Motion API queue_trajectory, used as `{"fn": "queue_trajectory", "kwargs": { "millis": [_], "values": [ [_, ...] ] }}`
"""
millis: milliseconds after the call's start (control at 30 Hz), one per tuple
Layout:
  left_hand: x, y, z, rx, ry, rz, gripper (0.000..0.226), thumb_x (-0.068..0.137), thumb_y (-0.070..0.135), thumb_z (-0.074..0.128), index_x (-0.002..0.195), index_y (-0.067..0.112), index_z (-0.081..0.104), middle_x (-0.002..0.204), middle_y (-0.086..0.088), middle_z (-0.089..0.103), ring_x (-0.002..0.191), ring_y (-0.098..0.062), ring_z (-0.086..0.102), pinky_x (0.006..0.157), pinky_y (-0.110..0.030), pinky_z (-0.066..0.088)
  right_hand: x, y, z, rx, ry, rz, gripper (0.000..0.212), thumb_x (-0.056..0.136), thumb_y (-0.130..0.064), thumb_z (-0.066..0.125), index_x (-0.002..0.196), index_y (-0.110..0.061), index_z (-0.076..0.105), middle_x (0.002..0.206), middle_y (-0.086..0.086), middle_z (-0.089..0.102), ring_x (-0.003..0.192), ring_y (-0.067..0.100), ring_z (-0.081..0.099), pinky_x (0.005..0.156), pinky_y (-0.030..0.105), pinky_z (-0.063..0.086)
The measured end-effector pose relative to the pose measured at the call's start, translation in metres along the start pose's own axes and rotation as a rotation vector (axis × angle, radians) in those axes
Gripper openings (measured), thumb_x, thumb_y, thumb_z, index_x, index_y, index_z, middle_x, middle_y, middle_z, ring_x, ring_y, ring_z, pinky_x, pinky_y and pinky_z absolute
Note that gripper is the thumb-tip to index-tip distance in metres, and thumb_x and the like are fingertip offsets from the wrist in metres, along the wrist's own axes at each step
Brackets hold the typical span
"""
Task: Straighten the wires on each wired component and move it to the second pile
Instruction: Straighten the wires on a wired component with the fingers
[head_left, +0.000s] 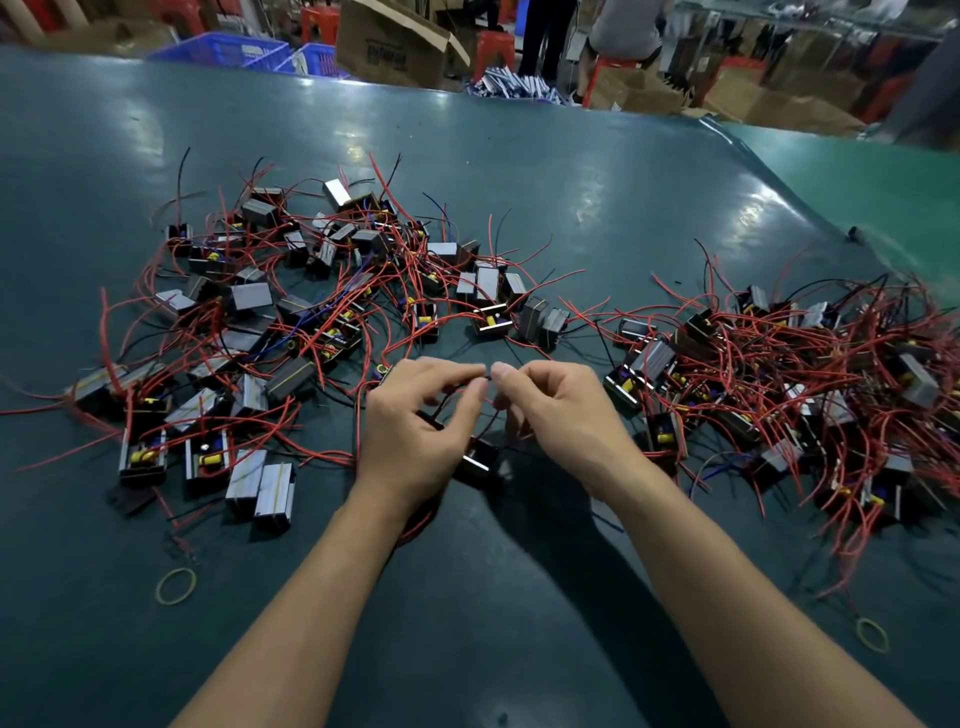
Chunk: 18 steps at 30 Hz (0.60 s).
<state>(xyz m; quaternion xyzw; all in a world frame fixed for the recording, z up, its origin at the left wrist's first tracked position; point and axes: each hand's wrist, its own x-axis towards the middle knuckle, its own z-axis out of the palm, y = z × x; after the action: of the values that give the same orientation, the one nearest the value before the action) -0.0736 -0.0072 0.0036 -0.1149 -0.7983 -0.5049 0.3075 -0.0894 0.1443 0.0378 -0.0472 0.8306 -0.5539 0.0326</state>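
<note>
Left hand (415, 415) and right hand (561, 410) both pinch a dark wire (488, 378) between fingertips, above the component (477, 460) on the table (519, 597), between left pile (291, 322) and right pile (789, 384). Rubber band (175, 585) near left.

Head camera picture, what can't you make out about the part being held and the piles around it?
- Held component: mostly covered by the left hand and right hand, its wire ends hidden under the fingertips.
- Right pile: cut off by the picture's right edge, its full extent unknown.
- Left pile: wires too tangled to trace to single components.
- Cardboard box: print too blurred to read.
</note>
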Motion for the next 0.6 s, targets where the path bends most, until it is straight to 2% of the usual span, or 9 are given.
{"fn": "queue_trajectory", "kwargs": {
  "millis": [100,167,233,333,400,467,567,600],
  "values": [
    [0.004,-0.003,-0.004,-0.242,0.151,-0.261,0.017,0.090,0.021,0.059,0.100,0.025,0.071,0.099,-0.002,0.072,0.091,-0.019,0.067,0.078,-0.035,0.053,-0.003,0.007,-0.016,-0.080,0.051,0.029,0.043,0.095,-0.044,0.056,0.068,-0.013,0.069,0.058,-0.003,0.067,0.051,0.005,0.057,0.060,0.027,0.044],
    [0.006,-0.005,-0.004,-0.199,0.253,-0.338,0.017,0.091,0.025,0.055,0.098,0.027,0.070,0.096,-0.002,0.071,0.082,-0.018,0.065,0.070,-0.032,0.050,-0.003,0.011,-0.019,-0.145,0.075,0.075,0.043,0.094,-0.046,0.055,0.070,-0.014,0.070,0.059,-0.005,0.068,0.054,0.005,0.059,0.063,0.030,0.047],
    [0.005,-0.005,-0.004,-0.071,0.283,-0.349,0.014,0.091,0.025,0.054,0.095,0.028,0.067,0.089,0.002,0.069,0.072,-0.015,0.061,0.062,-0.028,0.047,0.000,0.012,-0.017,-0.174,0.080,0.120,0.049,0.093,-0.050,0.055,0.077,-0.006,0.070,0.060,-0.005,0.069,0.055,0.006,0.059,0.067,0.033,0.049],
    [0.003,-0.006,-0.002,0.098,0.242,-0.380,0.007,0.090,0.024,0.059,0.088,0.026,0.065,0.076,0.010,0.064,0.066,-0.007,0.057,0.062,-0.025,0.048,0.007,0.008,-0.009,-0.134,0.054,0.146,0.047,0.091,-0.046,0.060,0.080,-0.001,0.069,0.061,-0.001,0.070,0.054,0.007,0.059,0.068,0.034,0.051],
    [0.003,-0.007,-0.002,0.157,0.168,-0.403,0.013,0.091,0.028,0.062,0.078,0.027,0.065,0.068,0.010,0.063,0.064,-0.006,0.059,0.061,-0.024,0.048,0.010,0.006,-0.004,0.001,0.028,0.135,0.026,0.090,-0.030,0.067,0.076,-0.009,0.070,0.063,0.000,0.069,0.058,0.010,0.060,0.071,0.037,0.054],
    [0.003,-0.006,0.000,0.125,0.065,-0.397,0.020,0.092,0.031,0.063,0.074,0.025,0.070,0.065,0.009,0.066,0.065,-0.004,0.061,0.060,-0.021,0.048,0.012,0.005,-0.003,0.137,0.018,0.103,0.012,0.089,-0.014,0.070,0.077,-0.014,0.070,0.065,0.001,0.068,0.056,0.007,0.060,0.064,0.027,0.054],
    [0.005,-0.007,-0.001,0.068,0.043,-0.401,0.010,0.090,0.021,0.065,0.090,0.028,0.073,0.080,0.013,0.071,0.072,0.000,0.064,0.066,-0.017,0.052,0.007,0.011,-0.006,0.273,0.008,0.072,0.005,0.086,-0.007,0.071,0.084,-0.011,0.071,0.065,-0.001,0.069,0.057,0.006,0.063,0.061,0.018,0.051],
    [0.006,-0.008,-0.003,0.018,0.066,-0.416,0.016,0.089,0.014,0.066,0.095,0.028,0.071,0.087,0.012,0.071,0.074,0.001,0.064,0.066,-0.016,0.052,0.004,0.014,-0.007,0.317,0.011,0.066,0.004,0.085,-0.005,0.072,0.086,-0.009,0.071,0.065,0.000,0.070,0.059,0.008,0.065,0.061,0.018,0.051]
  ]
}}
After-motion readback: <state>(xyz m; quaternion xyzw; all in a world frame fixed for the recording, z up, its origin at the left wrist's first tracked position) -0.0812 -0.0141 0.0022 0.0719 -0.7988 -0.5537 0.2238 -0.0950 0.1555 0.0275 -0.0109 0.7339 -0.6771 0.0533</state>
